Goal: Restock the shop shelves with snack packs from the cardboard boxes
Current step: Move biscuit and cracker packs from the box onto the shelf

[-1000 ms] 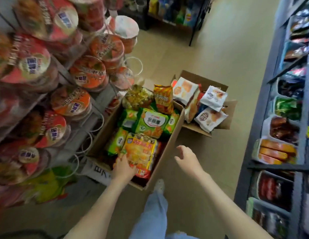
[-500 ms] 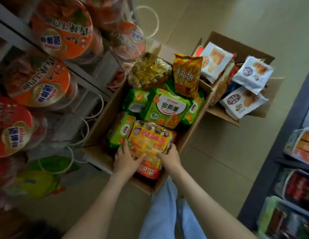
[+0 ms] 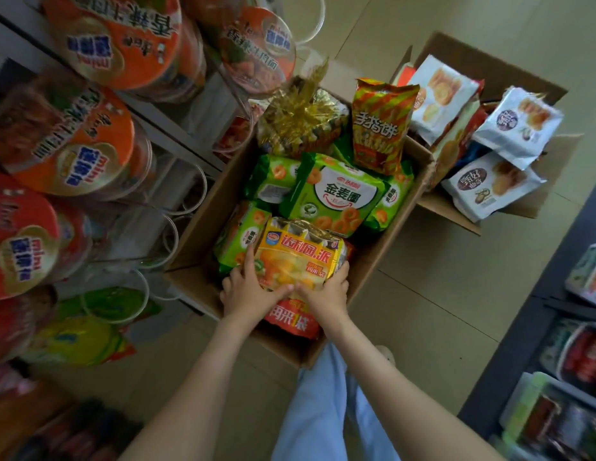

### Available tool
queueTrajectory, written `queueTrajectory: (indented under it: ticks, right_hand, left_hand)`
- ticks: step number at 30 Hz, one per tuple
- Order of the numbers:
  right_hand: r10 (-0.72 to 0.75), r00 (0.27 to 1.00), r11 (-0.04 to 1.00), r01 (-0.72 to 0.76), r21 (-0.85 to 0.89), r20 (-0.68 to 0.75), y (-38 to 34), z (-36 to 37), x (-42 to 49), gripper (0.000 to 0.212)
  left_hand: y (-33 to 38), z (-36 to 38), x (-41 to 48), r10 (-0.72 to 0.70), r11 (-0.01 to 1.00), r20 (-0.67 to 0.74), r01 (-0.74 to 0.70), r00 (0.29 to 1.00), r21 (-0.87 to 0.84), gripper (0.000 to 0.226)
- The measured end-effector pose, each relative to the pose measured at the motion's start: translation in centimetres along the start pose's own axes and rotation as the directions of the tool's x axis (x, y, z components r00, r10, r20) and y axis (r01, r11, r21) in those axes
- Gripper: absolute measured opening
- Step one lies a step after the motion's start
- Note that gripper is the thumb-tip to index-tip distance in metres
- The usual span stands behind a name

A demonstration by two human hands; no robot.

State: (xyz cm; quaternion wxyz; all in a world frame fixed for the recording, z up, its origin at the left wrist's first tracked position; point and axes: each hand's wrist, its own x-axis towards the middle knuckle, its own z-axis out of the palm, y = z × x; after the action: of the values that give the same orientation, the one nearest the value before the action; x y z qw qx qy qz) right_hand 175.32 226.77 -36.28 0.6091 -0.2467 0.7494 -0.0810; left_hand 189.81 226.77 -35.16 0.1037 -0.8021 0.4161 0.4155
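Closest to us we see a pale blue trouser leg (image 3: pixel 326 410) and two bare forearms reaching down and forward. The left hand (image 3: pixel 246 291) grips the near left corner of a yellow pie multipack (image 3: pixel 300 257), with the index finger laid up along its side. The right hand (image 3: pixel 326 294) curls round the near right corner, and the two thumbs nearly meet on the pack's front edge. The pack lies at the near end of the open cardboard box (image 3: pixel 203 224), resting on a red pack (image 3: pixel 291 322) whose end pokes out beneath the wrists. Just beyond it we find green ring-snack packs (image 3: pixel 336 197) lying side by side. At the far end stand an upright orange-and-green striped biscuit bag (image 3: pixel 379 128) and a gold cellophane bundle (image 3: pixel 300 118). Behind and to the right sits a second cardboard box (image 3: pixel 456 211) holding white biscuit packs (image 3: pixel 489 184). On our left, orange-lidded mini noodle cups (image 3: pixel 67 141) fill a shelf rack (image 3: pixel 163 124). On our right runs a dark shelf (image 3: pixel 509 344) of trayed goods.
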Motion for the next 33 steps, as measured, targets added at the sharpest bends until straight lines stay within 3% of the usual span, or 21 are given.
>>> queueTrajectory:
  ticks: [4, 8, 14, 21, 25, 30, 33]
  right_hand:
    - [-0.095, 0.995, 0.995, 0.094, -0.019, -0.021, -0.1, -0.7, -2.0, 0.109]
    - [-0.180, 0.982, 0.983, 0.179, -0.026, -0.062, -0.7, -2.4, -4.2, 0.096]
    - [-0.187, 0.980, 0.981, 0.190, 0.034, -0.065, -2.1, -6.3, -6.7, 0.090]
    - [-0.120, 0.992, 0.986, 0.125, 0.110, -0.047, -1.8, -11.2, -9.9, 0.106]
    - [-0.159, 0.986, 0.965, 0.165, 0.202, -0.046, -1.2, -14.4, -12.6, 0.104]
    - [-0.185, 0.968, 0.922, 0.231, 0.311, -0.170, 0.7, -18.7, -16.5, 0.085]
    - [-0.192, 0.953, 0.888, 0.270, 0.372, -0.233, 2.8, -20.9, -18.5, 0.091]
  left_hand:
    - [0.2, -2.7, -0.4, -0.038, 0.999, 0.069, 0.040, 0.997, -0.024, 0.111]
    - [0.3, -5.4, -1.9, -0.006, 0.976, 0.197, 0.048, 0.980, -0.212, 0.105]
    - [3.4, -6.4, -6.4, 0.063, 0.976, 0.150, -0.029, 0.987, -0.218, 0.102]
    - [7.5, -8.0, -11.1, 0.162, 0.987, 0.155, -0.161, 0.974, -0.022, 0.106]
    - [10.3, -8.5, -14.0, 0.216, 0.969, 0.167, -0.232, 0.962, 0.083, 0.111]
    - [14.3, -7.5, -19.2, 0.321, 0.923, 0.177, -0.349, 0.930, 0.163, 0.104]
    - [15.9, -6.1, -22.1, 0.392, 0.889, 0.181, -0.422, 0.902, 0.179, 0.108]
